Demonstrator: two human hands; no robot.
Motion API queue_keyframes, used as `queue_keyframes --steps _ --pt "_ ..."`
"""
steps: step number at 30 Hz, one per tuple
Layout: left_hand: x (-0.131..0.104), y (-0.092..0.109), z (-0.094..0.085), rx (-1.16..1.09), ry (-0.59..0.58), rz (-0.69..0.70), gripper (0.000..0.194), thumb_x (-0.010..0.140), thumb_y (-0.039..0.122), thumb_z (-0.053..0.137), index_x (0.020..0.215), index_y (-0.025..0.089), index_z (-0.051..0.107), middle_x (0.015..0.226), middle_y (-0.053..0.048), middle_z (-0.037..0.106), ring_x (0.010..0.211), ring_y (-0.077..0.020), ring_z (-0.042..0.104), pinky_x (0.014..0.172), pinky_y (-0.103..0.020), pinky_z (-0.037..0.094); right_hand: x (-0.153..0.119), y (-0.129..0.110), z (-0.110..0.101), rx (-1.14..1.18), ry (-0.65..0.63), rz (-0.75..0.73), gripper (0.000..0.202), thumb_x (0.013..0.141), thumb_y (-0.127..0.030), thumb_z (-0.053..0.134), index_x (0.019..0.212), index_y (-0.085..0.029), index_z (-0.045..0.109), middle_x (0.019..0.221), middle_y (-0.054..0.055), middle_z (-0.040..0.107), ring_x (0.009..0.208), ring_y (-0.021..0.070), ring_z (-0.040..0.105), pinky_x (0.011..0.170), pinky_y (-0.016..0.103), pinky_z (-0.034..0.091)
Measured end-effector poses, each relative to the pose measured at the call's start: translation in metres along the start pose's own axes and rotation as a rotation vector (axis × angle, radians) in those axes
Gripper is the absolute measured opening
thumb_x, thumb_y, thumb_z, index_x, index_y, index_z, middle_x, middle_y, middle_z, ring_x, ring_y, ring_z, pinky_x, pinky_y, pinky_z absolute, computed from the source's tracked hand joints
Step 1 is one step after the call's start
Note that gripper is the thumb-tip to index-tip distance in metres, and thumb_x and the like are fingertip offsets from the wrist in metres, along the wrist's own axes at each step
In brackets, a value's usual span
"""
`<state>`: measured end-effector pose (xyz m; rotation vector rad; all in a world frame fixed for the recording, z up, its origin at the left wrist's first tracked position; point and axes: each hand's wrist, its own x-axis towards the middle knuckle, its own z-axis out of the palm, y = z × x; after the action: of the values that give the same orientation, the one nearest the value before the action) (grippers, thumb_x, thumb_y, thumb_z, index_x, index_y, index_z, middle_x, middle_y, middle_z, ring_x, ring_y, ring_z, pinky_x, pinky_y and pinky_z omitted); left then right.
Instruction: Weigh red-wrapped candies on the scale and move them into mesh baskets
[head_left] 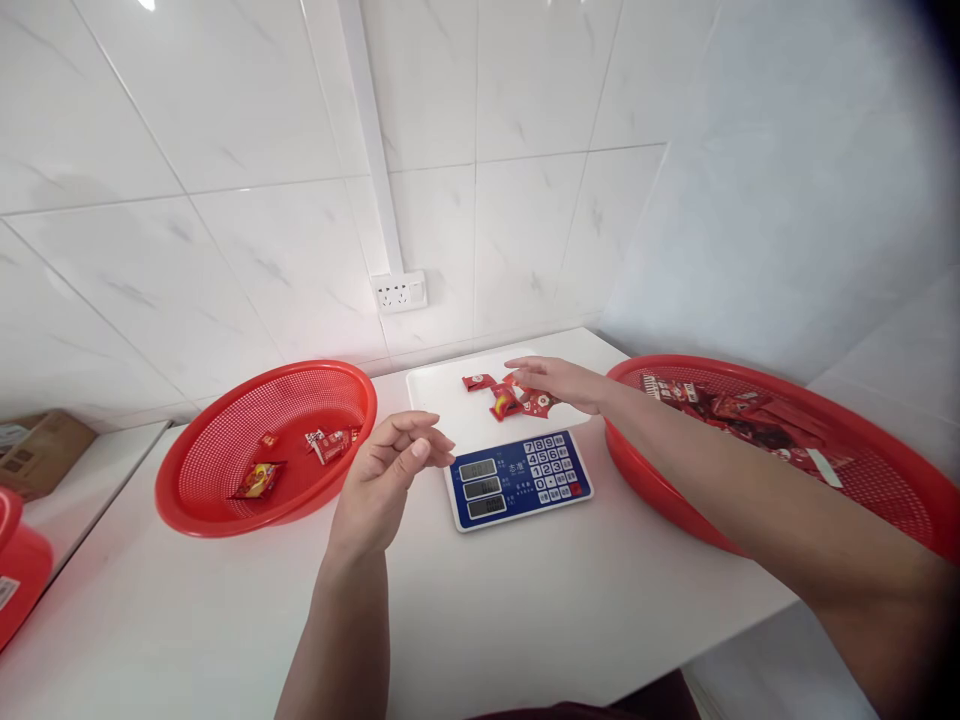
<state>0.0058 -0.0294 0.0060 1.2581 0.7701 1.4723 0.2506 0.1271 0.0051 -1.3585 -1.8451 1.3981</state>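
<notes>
A digital scale [521, 480] with a blue keypad panel and several small displays stands on the white table. On its white weighing pan [435, 405] lies a small group of red snack packets [501, 400]. My right hand [559, 382] reaches over the pan from the right, fingers stretched out just above the packets; whether it touches them is hard to tell. My left hand [390, 470] hovers at the left edge of the panel, its fingers loosely bent and apart, holding nothing.
To the left sits a red mesh basket [176, 500] with a few packets inside. A larger red basket [637, 490] at the right holds many packets, partly covered by my right arm. A cardboard box [56, 455] and another red container [26, 570] are far left. A socket [400, 292] is on the tiled wall.
</notes>
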Motion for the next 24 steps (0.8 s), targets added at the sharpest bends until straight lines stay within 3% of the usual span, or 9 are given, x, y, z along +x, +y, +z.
queue_keyframes --steps 4,7,14,24 --pt "-0.001 0.0 0.0 0.003 0.007 0.009 0.022 0.079 0.033 0.067 0.098 0.022 0.067 0.081 -0.003 0.068 0.076 -0.0132 0.063 0.073 -0.027 0.052 -0.001 0.0 0.0 0.098 0.066 0.021 0.042 0.09 -0.039 0.052 0.128 -0.021 0.051 0.12 0.011 0.061 0.086 0.0165 0.065 0.06 0.022 0.055" --pt "-0.002 0.001 -0.001 -0.005 0.006 0.02 0.021 0.079 0.032 0.067 0.097 0.022 0.067 0.081 -0.002 0.068 0.076 -0.013 0.063 0.073 -0.027 0.053 -0.003 0.005 -0.002 0.151 0.136 0.061 0.039 0.089 -0.035 0.052 0.125 -0.02 0.051 0.117 0.012 0.061 0.085 0.0158 0.065 0.064 0.022 0.056" --pt "-0.001 0.002 -0.001 -0.03 0.01 0.033 0.019 0.079 0.031 0.067 0.097 0.022 0.067 0.08 -0.001 0.068 0.075 -0.0121 0.063 0.073 -0.026 0.053 -0.009 0.025 -0.006 0.209 0.212 0.049 0.043 0.071 -0.003 0.058 0.11 -0.021 0.056 0.136 0.011 0.045 0.09 0.0158 0.064 0.076 0.027 0.058" --pt "0.0 0.002 -0.002 0.003 0.025 0.02 0.022 0.078 0.033 0.067 0.097 0.022 0.066 0.08 -0.002 0.068 0.075 -0.0135 0.064 0.074 -0.029 0.053 -0.009 0.026 0.004 0.266 0.276 0.05 0.038 0.077 -0.004 0.054 0.11 -0.021 0.056 0.126 0.009 0.055 0.095 0.0151 0.063 0.088 0.031 0.055"
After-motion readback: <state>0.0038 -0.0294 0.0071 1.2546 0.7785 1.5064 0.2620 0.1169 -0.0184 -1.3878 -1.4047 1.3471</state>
